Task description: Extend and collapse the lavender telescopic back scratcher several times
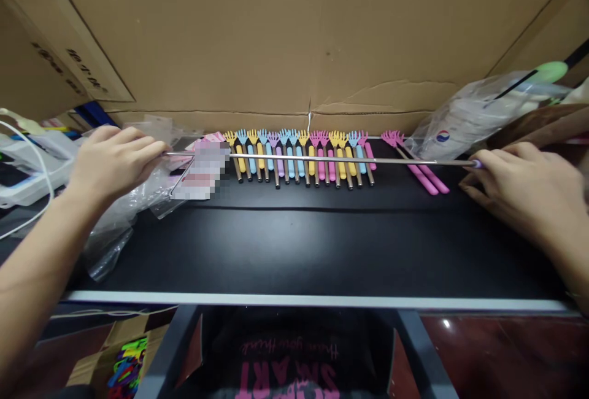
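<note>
A: State the position of the telescopic rod (322, 159) and the grip on it.

B: The rod is fully drawn out and held level between both hands, above the black table (294, 251). The left hand (115, 162) is closed around one end, fingers curled over it. The right hand (519, 184) pinches the purple handle tip (478, 164) at the other end; its fingers are together on that tip.

A: Handling properties?

B: Judged thin, light and stiff, but the narrow metal sections look liable to bend under side load. The metal is smooth and probably slippery; the handle end gives the surer hold.

A: What lies near the hands?

B: Just beyond the rod, between the two hands, a row of collapsed back scratchers (299, 156) lies on the table; two pink ones (421, 169) lie near the right hand. Clear plastic bags (124, 215) sit under the left hand, another bag (469, 113) beyond the right.

A: Clearance?

B: A cardboard wall (294, 37) closes the far side. Open tabletop lies on the near side of both hands, up to the table's pale front edge.
</note>
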